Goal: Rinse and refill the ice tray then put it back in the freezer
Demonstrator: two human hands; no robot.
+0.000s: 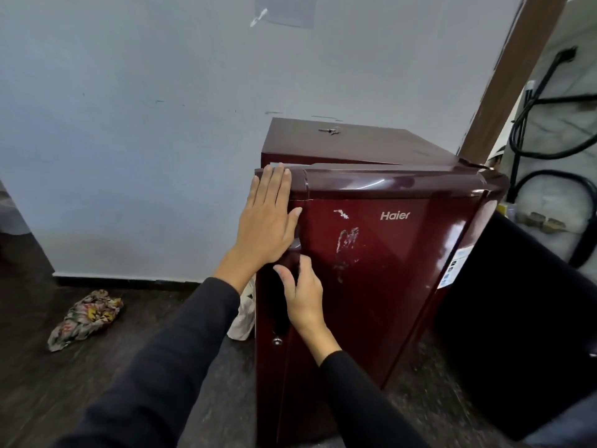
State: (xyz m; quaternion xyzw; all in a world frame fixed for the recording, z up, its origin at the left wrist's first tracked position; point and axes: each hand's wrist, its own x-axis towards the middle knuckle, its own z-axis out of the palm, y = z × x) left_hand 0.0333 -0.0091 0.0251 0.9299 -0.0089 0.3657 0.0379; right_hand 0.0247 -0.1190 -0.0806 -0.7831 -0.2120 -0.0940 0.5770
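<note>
A person's left hand (pixel 269 218) lies flat, fingers straight and together, against the upper left corner of the door (pixel 371 253) of a small maroon Haier refrigerator (pixel 352 142). The right hand (pixel 302 292) curls its fingers into the dark recessed handle (pixel 281 302) at the door's left edge, just below the left hand. The door stands slightly ajar at the top. The ice tray is not in sight. Keys (pixel 329 130) rest on the refrigerator's top. A crumpled patterned cloth (pixel 85 318) lies on the dark floor (pixel 64 383) well to the left, below a pale wall (pixel 129 124).
</note>
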